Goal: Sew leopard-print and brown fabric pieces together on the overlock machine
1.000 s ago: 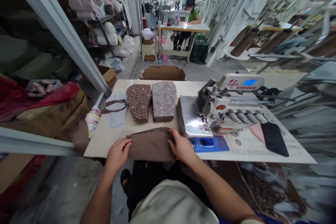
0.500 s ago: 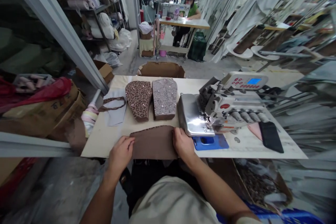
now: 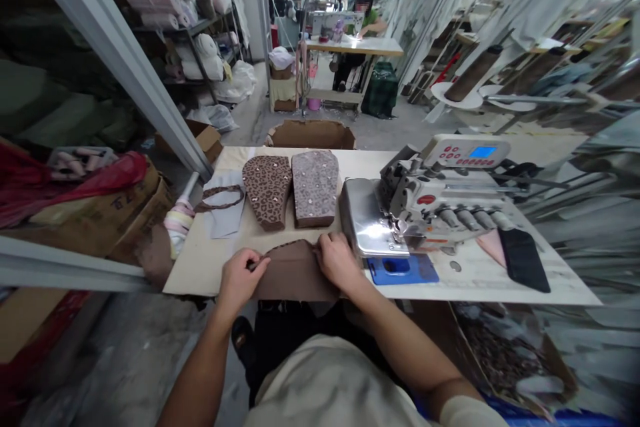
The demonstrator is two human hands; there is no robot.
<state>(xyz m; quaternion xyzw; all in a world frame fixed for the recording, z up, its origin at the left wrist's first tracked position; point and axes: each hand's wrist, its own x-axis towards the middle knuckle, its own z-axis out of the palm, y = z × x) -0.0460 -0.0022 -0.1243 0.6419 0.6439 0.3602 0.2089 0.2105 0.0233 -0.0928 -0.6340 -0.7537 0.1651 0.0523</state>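
On the tabletop [image 3: 200,270], a piece of cloth [image 3: 297,273] is at the near edge. Behind it sit two piles of fabric, side by side — a left pile [image 3: 269,190] and a right pile [image 3: 315,187]. Left of them is a sheet of paper [image 3: 225,225] with a band [image 3: 220,207] across it. A sewing machine [image 3: 450,197] stands right of the piles, a patch [image 3: 527,260] near its front right side. Beyond the far edge is a carton [image 3: 313,135]; farther back is a second tabletop [image 3: 353,45], a person [image 3: 370,20] behind it. At the back left, a shelf [image 3: 199,27] holds rolls [image 3: 155,0]. Below, on the right — scraps [image 3: 505,347] in a box [image 3: 560,361].
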